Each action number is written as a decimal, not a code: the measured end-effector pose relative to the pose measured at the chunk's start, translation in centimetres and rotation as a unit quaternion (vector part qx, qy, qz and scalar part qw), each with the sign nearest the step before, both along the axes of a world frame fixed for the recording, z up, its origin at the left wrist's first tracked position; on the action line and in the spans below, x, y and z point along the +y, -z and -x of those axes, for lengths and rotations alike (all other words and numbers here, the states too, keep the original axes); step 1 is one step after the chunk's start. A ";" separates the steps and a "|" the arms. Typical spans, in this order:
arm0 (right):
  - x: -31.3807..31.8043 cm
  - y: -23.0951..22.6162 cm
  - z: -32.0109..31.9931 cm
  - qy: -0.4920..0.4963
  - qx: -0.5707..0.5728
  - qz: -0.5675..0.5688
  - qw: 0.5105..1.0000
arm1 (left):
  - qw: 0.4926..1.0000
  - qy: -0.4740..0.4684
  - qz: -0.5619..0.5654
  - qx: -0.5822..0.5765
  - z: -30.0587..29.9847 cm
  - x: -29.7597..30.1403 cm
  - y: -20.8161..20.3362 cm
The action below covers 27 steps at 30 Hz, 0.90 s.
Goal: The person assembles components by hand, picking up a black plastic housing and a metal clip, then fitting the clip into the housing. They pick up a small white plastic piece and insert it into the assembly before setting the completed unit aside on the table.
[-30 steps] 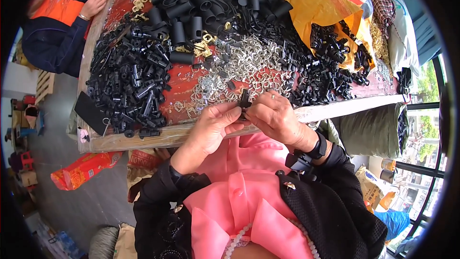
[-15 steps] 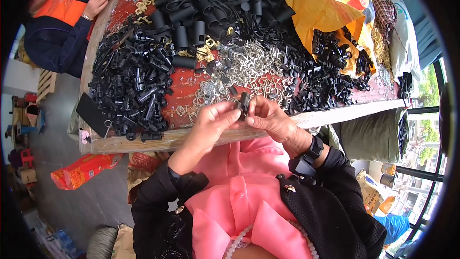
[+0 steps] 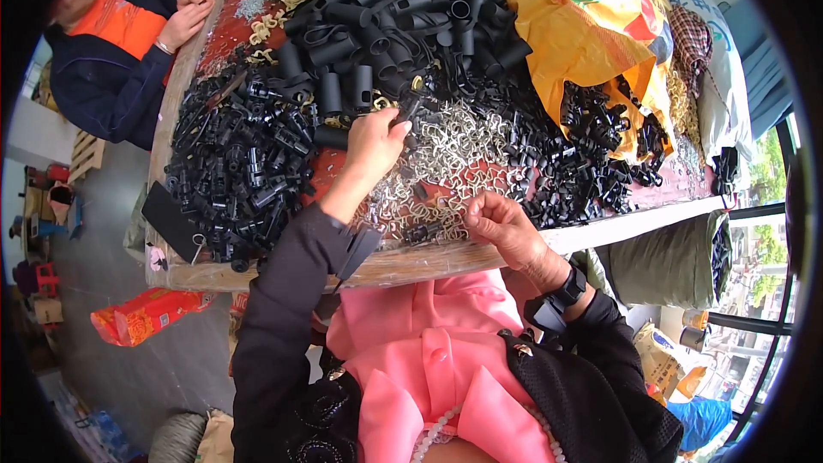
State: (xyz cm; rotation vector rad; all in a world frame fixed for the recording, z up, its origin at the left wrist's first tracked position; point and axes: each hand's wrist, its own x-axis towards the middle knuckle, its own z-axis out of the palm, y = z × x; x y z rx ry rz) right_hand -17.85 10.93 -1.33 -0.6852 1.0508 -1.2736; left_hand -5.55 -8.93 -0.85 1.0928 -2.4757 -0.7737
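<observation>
My left hand (image 3: 374, 153) reaches across the table to where the black tubes (image 3: 334, 51) meet a heap of silver metal hooks (image 3: 467, 133). Its thumb and fingers close at a small dark black part (image 3: 413, 106); the far fingertips are partly hidden. Near the front edge, my right hand (image 3: 507, 231) hovers with thumb and forefinger pinched together. Whatever lies in that pinch, if anything, is too small to make out. Left of the right hand, a small black part (image 3: 423, 231) rests among loose hooks by the wooden edge.
Glossy black fittings (image 3: 244, 163) are heaped at the left, smaller black pieces (image 3: 566, 163) at the right. A yellow sack (image 3: 583, 26) spills black parts at the back right. Across the left corner sits another person (image 3: 111, 51), hands together over the table's wooden rim (image 3: 163, 120).
My hands were together around a black part near the front edge. They have separated: the left has moved forward to the heap, while the right has moved slightly right and lower.
</observation>
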 end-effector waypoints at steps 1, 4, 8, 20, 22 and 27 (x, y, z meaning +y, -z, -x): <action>-0.1 -0.1 0.1 -0.001 0.000 0.002 1.000 | 0.986 -0.004 -0.133 0.099 -0.8 0.3 0.0; -0.4 -1.2 0.3 0.042 0.078 0.025 0.996 | 0.878 0.002 -0.392 0.274 -2.4 2.2 -0.5; -0.9 -2.5 -1.1 0.081 0.270 0.105 0.954 | 0.664 0.033 -0.627 0.406 -4.5 5.0 -1.7; -0.9 -3.4 -2.9 0.117 0.642 0.287 0.701 | 0.511 -0.018 -0.714 0.478 -4.9 10.4 -2.0; -0.9 -3.1 -2.7 0.112 0.650 0.296 0.691 | 0.520 -0.035 -0.708 0.477 -4.8 10.8 -2.0; -0.9 -2.8 -1.9 0.093 0.691 0.329 0.637 | 0.519 -0.060 -0.713 0.467 -4.7 11.0 -1.9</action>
